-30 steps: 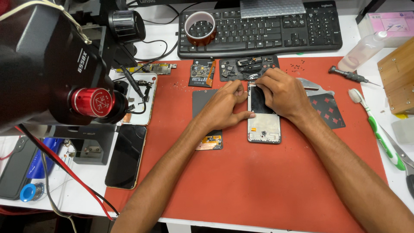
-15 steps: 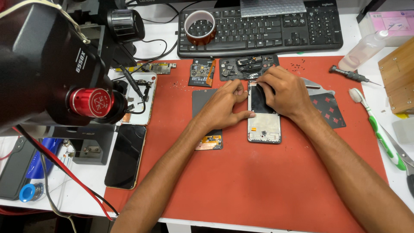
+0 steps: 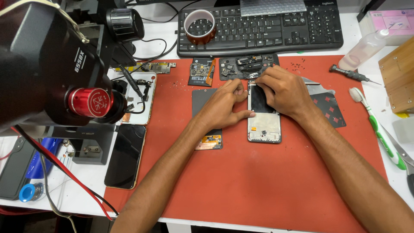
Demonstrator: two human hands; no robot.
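Red mat (image 3: 267, 181) covers the bench under me. On it, near the middle, lies the opened phone frame (image 3: 264, 125), back up. My left hand (image 3: 224, 103) is flat beside it, fingers together, thumb pressed on its left edge to hold it. My right hand (image 3: 280, 88) curls over its top end; the fingertips seem to pinch something small, but I cannot tell what. I judge I am working inside the upper part. Further away are 2 circuit boards (image 3: 248, 67), then the keyboard (image 3: 263, 28) with a tape roll (image 3: 199, 26).
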